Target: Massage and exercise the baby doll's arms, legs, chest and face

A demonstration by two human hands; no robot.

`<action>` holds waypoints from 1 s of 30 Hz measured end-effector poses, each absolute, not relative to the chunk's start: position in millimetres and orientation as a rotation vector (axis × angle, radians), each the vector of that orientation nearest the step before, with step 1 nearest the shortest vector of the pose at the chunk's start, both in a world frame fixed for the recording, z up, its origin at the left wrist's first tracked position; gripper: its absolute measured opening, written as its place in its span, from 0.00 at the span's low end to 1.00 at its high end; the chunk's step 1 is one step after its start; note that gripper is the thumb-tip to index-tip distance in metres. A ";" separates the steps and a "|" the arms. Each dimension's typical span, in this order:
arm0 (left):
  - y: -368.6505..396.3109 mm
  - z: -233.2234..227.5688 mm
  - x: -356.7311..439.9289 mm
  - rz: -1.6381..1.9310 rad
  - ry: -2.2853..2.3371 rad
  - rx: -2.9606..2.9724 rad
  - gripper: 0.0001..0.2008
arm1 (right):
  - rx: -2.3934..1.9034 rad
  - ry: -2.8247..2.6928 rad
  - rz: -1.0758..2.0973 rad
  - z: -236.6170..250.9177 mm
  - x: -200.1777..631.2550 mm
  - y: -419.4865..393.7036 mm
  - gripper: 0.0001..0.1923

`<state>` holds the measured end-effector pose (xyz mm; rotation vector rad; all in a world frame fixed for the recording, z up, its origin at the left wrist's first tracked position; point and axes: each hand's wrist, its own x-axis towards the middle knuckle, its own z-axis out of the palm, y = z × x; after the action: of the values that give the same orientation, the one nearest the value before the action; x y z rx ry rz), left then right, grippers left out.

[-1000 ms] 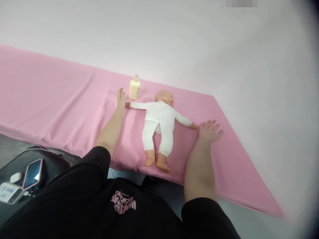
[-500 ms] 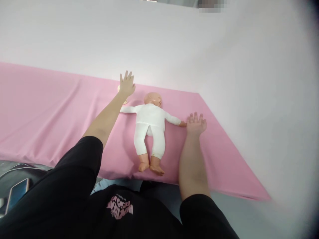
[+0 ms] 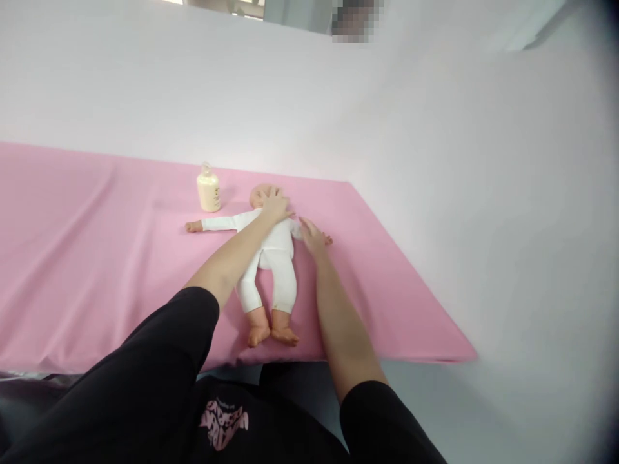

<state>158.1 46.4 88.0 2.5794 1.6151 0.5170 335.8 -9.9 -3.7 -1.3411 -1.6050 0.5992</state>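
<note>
A baby doll (image 3: 278, 241) in a white suit lies on its back on the pink cloth (image 3: 159, 258), bare feet toward me and arms stretched out sideways. My left hand (image 3: 275, 205) is over the doll's upper chest and face, fingers spread, hiding part of the head; whether it presses on the doll I cannot tell. Beside the doll's arm on the right is my right hand (image 3: 313, 237), fingers extended and holding nothing. It covers part of that arm's sleeve.
A pump bottle of pale yellow liquid (image 3: 209, 192) stands on the cloth left of the doll's head. White wall (image 3: 435, 161) rises behind and to the right. A blurred-out patch shows at the top edge.
My left hand has moved from near the bottle onto the doll's upper body, uncovering the bottle. My right hand has come inward to the doll's arm. The view has shifted right.
</note>
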 end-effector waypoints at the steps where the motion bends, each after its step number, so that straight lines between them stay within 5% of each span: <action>1: 48.0 83.1 152.4 0.541 1.656 2.595 0.27 | -1.435 -1.722 0.498 -3.7 332.4 -13.7 0.26; 6: 58.9 67.6 118.5 0.902 1.697 2.457 0.16 | -1.636 -1.852 0.204 -3.7 320.1 -22.7 0.23; 17: 77.4 31.5 65.5 1.563 1.318 1.901 0.24 | -1.861 -1.715 0.237 11.4 308.9 -20.0 0.23; 30: 99.4 15.5 54.8 1.422 1.291 2.179 0.28 | -1.001 -2.013 0.561 52.5 215.3 88.9 0.39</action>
<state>54.8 99.4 15.5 2.1786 1.2915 1.4222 215.3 88.9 52.5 -1.0012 -2.0131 0.5607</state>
